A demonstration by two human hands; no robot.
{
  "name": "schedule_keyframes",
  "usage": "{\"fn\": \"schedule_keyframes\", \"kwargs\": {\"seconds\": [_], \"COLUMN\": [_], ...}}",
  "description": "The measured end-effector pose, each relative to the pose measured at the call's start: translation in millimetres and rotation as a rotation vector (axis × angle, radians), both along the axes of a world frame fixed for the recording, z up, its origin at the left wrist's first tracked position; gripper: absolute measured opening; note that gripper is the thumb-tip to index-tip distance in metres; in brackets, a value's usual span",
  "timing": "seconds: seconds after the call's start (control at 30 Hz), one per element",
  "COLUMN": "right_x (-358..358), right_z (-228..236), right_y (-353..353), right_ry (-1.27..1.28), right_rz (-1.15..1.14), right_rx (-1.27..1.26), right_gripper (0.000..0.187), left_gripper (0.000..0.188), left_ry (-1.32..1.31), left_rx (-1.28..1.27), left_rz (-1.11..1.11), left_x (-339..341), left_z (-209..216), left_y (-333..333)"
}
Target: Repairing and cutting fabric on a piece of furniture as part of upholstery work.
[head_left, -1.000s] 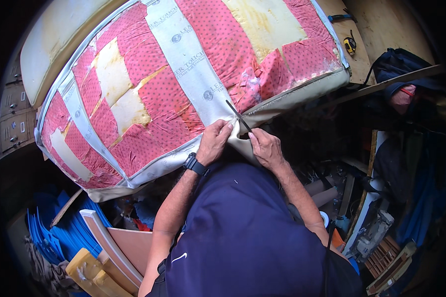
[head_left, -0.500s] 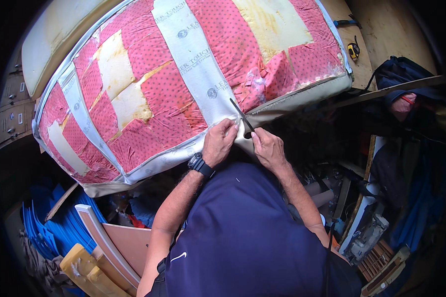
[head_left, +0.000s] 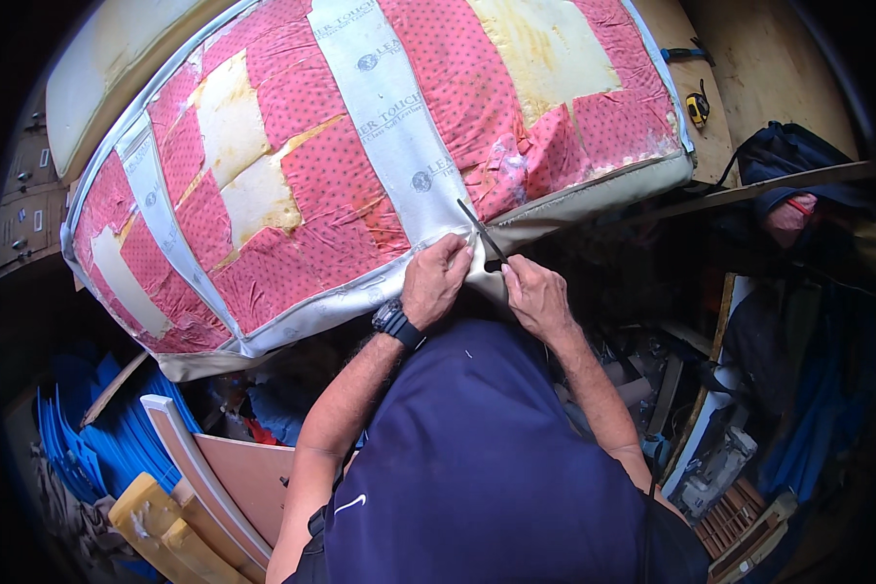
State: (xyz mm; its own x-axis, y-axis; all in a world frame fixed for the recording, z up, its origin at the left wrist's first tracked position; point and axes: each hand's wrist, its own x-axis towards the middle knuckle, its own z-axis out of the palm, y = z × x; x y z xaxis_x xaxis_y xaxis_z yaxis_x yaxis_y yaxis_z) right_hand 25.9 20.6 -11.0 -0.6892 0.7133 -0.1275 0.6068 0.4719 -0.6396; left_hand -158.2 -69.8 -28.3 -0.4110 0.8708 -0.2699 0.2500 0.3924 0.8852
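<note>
A large cushion [head_left: 311,185], covered in pink dotted cloth with bare yellow foam patches, lies before me. Pale strips of backed leather-like material run across it. My left hand [head_left: 436,280], with a black watch at its wrist, pinches the white cover edge [head_left: 360,304] where the wide strip [head_left: 399,136] meets the cushion's near side. Just to the right, my right hand [head_left: 535,295] grips dark scissors [head_left: 484,232]. Their narrow blades slant up and left over the strip's lower end. The handle is partly hidden by my fingers.
A wooden board at the upper right bears a tape measure [head_left: 697,105] and a dark-handled tool [head_left: 686,51]. A dark bag [head_left: 786,151] sits beside it. Blue sheets [head_left: 117,428] and yellow foam pieces [head_left: 161,526] stand at lower left; a clamp-like metal tool [head_left: 715,472] lies at lower right.
The whole view has shifted slightly. Both hands keep nearly the same place on the cover, and the scissors hold almost the same slant.
</note>
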Motion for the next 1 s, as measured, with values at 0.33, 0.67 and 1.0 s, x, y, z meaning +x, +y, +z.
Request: {"fn": "schedule_keyframes", "kwargs": {"seconds": [0.33, 0.67, 1.0], "right_x": [-9.0, 8.6, 3.7], "right_z": [9.9, 37.1, 64.8], "right_y": [-1.8, 11.9, 41.4], "right_ry": [-0.122, -0.174, -0.281], "right_rz": [0.031, 0.107, 0.193], "right_rx": [0.096, 0.111, 0.071], "right_gripper": [0.015, 0.014, 0.016], "left_gripper": [0.024, 0.021, 0.029], "left_ry": [0.039, 0.107, 0.071], "left_rx": [0.059, 0.040, -0.083], "left_rz": [0.002, -0.044, -0.032], "left_x": [2.7, 2.5, 8.3], "left_z": [-3.1, 2.5, -10.6], "left_y": [-2.3, -3.6, 4.7]}}
